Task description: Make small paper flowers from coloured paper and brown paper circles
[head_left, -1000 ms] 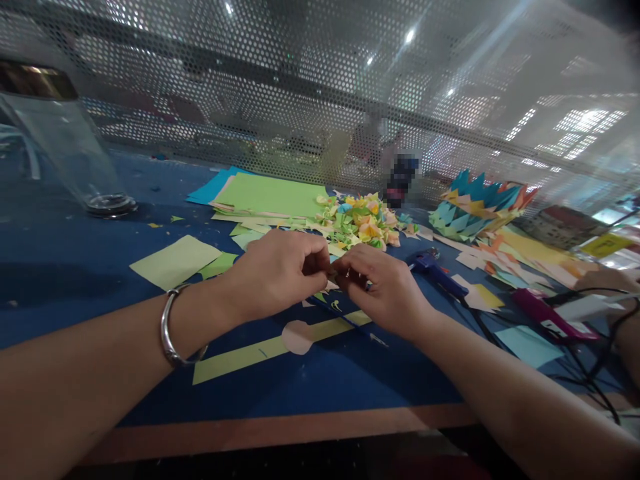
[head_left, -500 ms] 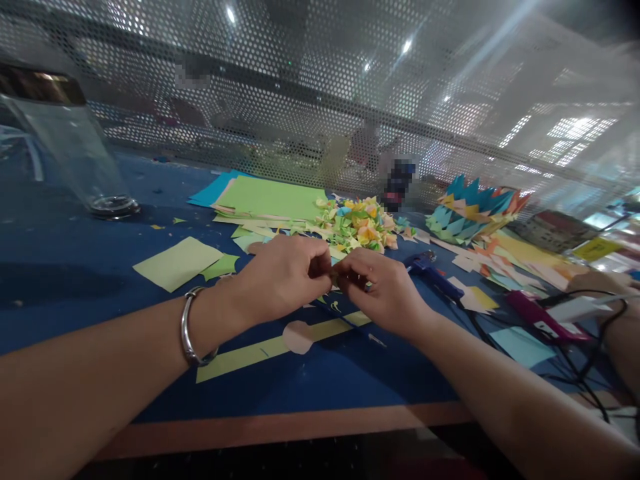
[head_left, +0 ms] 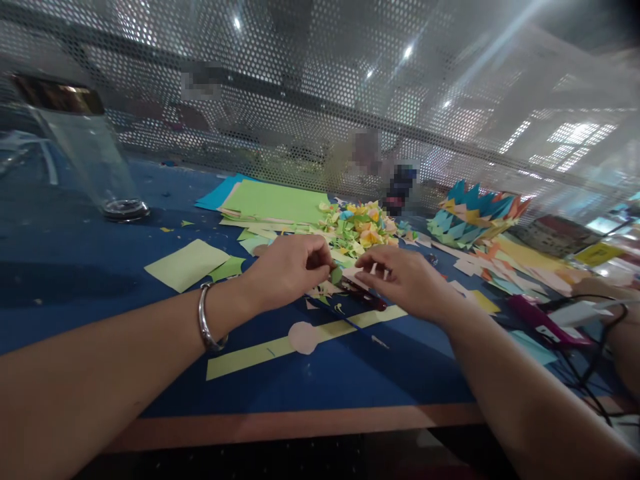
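Observation:
My left hand [head_left: 287, 270], with a silver bangle at its wrist, pinches a small green paper piece [head_left: 337, 274] between thumb and forefinger. To its right, my right hand [head_left: 407, 277] hovers with curved, parted fingers and nothing visible in them. Below those fingers lies a dark red, slim-handled tool [head_left: 371, 297], partly covered. Small paper scraps lie under both hands. Closer to me, a pale pink paper disc [head_left: 303, 338] rests on a long yellow-green paper strip [head_left: 240, 363]. Just beyond the hands is a heap of small folded paper pieces [head_left: 367, 227].
Green paper sheets [head_left: 280, 200] lie at the back, against a perforated metal screen [head_left: 300, 107]. A glass bottle [head_left: 95, 153] stands at left. At right are a spiky paper crown [head_left: 473, 207], a magenta device [head_left: 545, 320] with cables and another person's arm [head_left: 623, 333].
My right hand has come away from the left hand and moved right, its fingers opening. The green piece and the dark red tool now show. The blue glue gun is now mostly hidden behind my right hand.

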A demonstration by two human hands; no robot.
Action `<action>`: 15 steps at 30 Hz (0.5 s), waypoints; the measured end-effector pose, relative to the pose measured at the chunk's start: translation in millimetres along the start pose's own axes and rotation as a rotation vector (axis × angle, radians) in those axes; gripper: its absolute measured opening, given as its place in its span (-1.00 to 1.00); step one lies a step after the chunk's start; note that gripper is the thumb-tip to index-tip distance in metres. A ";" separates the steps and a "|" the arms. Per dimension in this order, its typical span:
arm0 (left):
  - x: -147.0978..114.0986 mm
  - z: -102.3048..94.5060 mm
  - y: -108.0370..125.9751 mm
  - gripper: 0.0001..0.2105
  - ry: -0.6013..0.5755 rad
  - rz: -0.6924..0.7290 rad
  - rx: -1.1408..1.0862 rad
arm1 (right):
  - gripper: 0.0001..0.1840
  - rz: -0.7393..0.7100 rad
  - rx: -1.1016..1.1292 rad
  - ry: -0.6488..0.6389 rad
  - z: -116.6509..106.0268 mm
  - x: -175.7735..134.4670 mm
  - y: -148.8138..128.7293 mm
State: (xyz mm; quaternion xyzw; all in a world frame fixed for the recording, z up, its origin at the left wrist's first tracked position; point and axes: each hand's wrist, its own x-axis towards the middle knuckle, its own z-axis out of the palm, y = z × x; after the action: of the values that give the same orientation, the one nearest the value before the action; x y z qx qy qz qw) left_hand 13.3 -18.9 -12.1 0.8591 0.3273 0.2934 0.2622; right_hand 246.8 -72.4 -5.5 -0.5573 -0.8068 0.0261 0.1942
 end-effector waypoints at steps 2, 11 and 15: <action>3.1 -3.6 -8.3 -0.88 0.036 -0.008 -0.007 | -0.81 0.082 -0.132 -0.002 -11.6 -4.8 21.6; 10.1 -6.4 -25.3 -0.86 0.111 0.015 -0.067 | -0.60 0.502 -0.523 -0.052 -24.2 -48.3 127.9; 9.3 -6.8 -21.8 -0.90 0.096 0.013 -0.104 | -0.63 0.546 -0.448 -0.063 -19.8 -49.8 141.9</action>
State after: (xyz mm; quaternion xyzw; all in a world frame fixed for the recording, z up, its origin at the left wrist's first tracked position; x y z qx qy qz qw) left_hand 5.5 3.6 -18.3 0.8314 0.3181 0.3525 0.2886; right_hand 394.9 -67.6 -38.0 -0.7801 -0.6194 -0.0834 0.0279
